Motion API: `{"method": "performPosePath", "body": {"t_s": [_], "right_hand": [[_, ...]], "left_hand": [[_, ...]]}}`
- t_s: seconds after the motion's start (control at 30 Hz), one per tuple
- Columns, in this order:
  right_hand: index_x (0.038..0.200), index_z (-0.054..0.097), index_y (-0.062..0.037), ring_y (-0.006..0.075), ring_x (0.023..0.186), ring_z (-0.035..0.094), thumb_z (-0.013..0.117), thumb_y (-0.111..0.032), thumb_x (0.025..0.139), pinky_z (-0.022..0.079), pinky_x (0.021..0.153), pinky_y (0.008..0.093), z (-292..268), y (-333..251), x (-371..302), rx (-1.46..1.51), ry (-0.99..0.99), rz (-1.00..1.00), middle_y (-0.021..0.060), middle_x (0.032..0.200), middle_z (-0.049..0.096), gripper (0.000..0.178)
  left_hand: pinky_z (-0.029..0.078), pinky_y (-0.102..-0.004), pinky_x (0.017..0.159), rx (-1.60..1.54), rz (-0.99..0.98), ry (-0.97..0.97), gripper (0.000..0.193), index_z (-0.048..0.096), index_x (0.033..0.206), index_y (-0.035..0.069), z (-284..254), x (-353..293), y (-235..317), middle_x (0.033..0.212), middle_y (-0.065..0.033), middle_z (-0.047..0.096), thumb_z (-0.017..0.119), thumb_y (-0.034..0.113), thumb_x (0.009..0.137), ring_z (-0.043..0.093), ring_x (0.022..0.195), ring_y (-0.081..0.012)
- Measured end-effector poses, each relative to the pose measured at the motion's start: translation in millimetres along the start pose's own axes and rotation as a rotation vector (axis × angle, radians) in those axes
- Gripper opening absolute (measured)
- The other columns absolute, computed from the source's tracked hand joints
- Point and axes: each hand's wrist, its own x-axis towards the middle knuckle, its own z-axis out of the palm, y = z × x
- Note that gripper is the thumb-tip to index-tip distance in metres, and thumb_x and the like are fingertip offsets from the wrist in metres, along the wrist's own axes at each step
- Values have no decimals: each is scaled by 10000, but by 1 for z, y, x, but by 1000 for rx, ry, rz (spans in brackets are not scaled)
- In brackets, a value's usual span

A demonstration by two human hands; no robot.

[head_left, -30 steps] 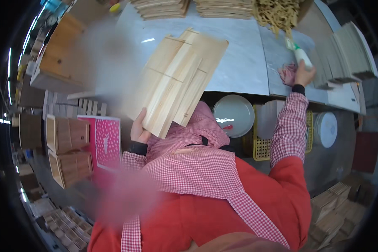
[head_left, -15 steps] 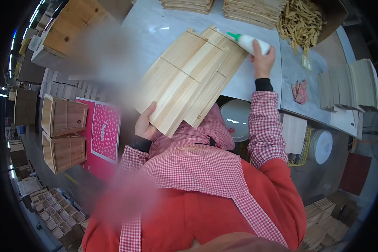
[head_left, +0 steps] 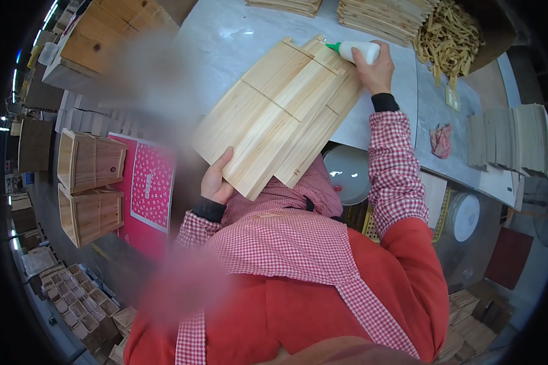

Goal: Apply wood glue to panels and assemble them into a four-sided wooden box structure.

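Observation:
My left hand (head_left: 217, 179) grips the near left corner of several flat, pale wooden panels (head_left: 268, 115), its thumb on top and its fingers hidden underneath. The panels overlap in a staggered stack, tilted from my lap up over the table edge, with thin grooves across them. In my right hand (head_left: 376, 68) is a white glue bottle (head_left: 360, 51) with a green nozzle, lying nearly level. Its tip points left, at the far end of the panels; whether it touches the wood I cannot tell.
Stacks of thin boards (head_left: 383, 18) stand at the table's far side, beside a heap of yellowish strips (head_left: 449, 39). A pink crumpled cloth (head_left: 441, 141) and grey-white panels (head_left: 510, 139) are at right. Wooden buckets (head_left: 90, 161) stand at left. Two blurred smudges cover parts of the view.
My right hand has tipped the glue bottle closer to level and brought its nozzle slightly left and down along the panels' far end. My left hand keeps its grip.

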Motion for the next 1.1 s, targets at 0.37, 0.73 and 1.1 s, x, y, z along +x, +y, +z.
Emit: {"method": "performPosePath", "body": {"t_s": [0.37, 0.73, 1.1], "right_hand": [[1089, 555, -23, 244, 782, 630, 768, -270, 747, 507, 710, 337, -97, 4, -26, -124, -102, -112, 144, 895, 635, 473], [1105, 538, 19, 278, 840, 634, 790, -339, 720, 503, 764, 366, -8, -48, -27, 109, 91, 98, 177, 925, 636, 583], [1084, 537, 3, 321, 841, 633, 787, -326, 706, 504, 764, 381, 54, -59, -9, 126, -41, -6, 198, 929, 636, 560]], "left_hand": [[461, -408, 998, -16, -20, -40, 502, 389, 1320, -28, 5, -1, -2, 1277, -164, 519, 624, 117, 901, 535, 1166, -281], [449, -401, 1000, -55, 18, -25, 533, 406, 1318, 1, 10, 1, -12, 1262, -134, 531, 670, 87, 863, 527, 1169, -263], [451, -399, 993, -4, 61, 5, 536, 409, 1327, 9, 19, -4, -13, 1270, -130, 526, 669, 90, 865, 529, 1165, -262]]}}
